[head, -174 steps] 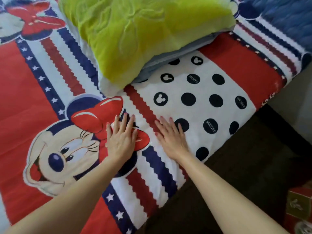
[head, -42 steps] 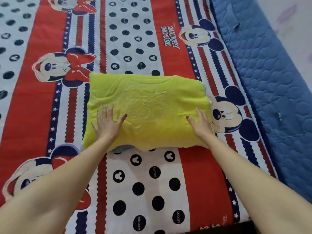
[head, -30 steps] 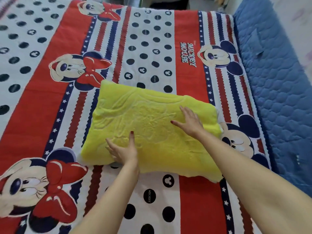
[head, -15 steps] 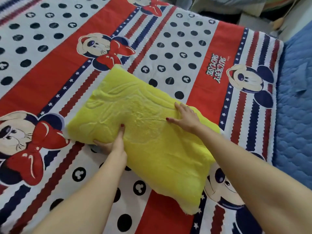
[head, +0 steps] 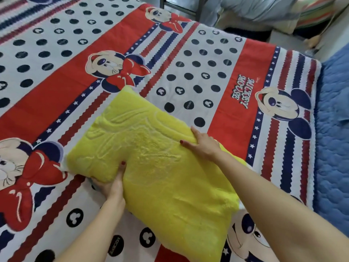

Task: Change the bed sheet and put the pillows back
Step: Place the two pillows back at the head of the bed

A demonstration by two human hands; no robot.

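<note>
Pillow point(head: 160, 176) lies diagonally on sheet point(head: 56, 95), near side of bed. Left hand point(head: 111, 186) grips its near edge, fingers clamped underneath, thumb on top. Right hand point(head: 204, 146) rests flat on top, fingers straight.

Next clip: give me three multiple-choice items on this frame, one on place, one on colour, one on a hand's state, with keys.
1. Where does the pillow lie?
A. on the floor
B. on the sheet
C. on the blue quilt

2. What colour is the pillow?
A. yellow
B. pink
C. grey

3. What is the left hand doing?
A. hanging idle
B. lying flat on the sheet
C. gripping the pillow's near edge

Key: 1 B, sheet pattern surrounds the pillow; 2 A, its cover is bright yellow; 3 C, thumb on top, fingers under the edge, while the right hand rests on top.
</note>
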